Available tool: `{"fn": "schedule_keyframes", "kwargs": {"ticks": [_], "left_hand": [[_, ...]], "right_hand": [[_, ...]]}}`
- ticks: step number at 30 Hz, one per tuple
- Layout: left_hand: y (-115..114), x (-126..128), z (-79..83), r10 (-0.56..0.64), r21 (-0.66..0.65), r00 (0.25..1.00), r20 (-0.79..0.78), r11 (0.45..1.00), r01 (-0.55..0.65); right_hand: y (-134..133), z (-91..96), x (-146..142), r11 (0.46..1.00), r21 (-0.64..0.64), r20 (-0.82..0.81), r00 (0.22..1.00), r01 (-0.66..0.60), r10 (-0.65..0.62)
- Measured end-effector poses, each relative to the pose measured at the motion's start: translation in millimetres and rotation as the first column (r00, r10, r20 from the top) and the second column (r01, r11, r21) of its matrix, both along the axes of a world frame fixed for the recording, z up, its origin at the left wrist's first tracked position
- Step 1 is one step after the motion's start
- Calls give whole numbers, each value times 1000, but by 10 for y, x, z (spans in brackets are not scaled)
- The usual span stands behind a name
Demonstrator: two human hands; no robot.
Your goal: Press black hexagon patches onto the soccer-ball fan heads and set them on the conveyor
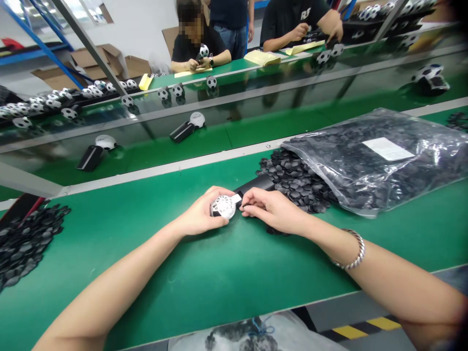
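Nearest, under the table's edge, lies a pale plastic bag (256,336) with dark stuff in it; above it both forearms reach onto the green table (219,282). At its middle the left hand (199,217) has its fingers curled shut around the white head (223,206) of a small fan, seemingly to steady it; the right hand (274,209) pinches thumb and forefinger tight at the neck, the black handle (258,184) pointing away behind it; whether a loose piece sits in that pinch I cannot tell. Black pieces (296,178) spill from a clear sack (383,161) whose mouth faces the hands, so they lie within easy reach; another heap (25,234) sits far left.
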State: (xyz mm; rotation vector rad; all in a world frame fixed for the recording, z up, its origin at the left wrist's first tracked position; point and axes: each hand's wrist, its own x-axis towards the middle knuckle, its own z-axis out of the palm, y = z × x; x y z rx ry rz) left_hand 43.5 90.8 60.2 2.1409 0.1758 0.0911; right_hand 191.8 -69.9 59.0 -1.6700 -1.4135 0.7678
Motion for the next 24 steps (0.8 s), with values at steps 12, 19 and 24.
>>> {"fn": "schedule_keyframes", "kwargs": {"ticks": [12,19,24], "left_hand": [[9,-2,-12,-20,9,1000,-8,1000,20],[-6,-6,-8,-15,34,1000,7,999,14],[-17,-5,-9,-8,37,1000,10,999,7]], "right_hand": [[30,2,-73,987,162,172,985,6,-34],[77,-16,-131,993,121,119,993,12,-26],[61,-12,-120,983,167,216,975,-81,44]]}}
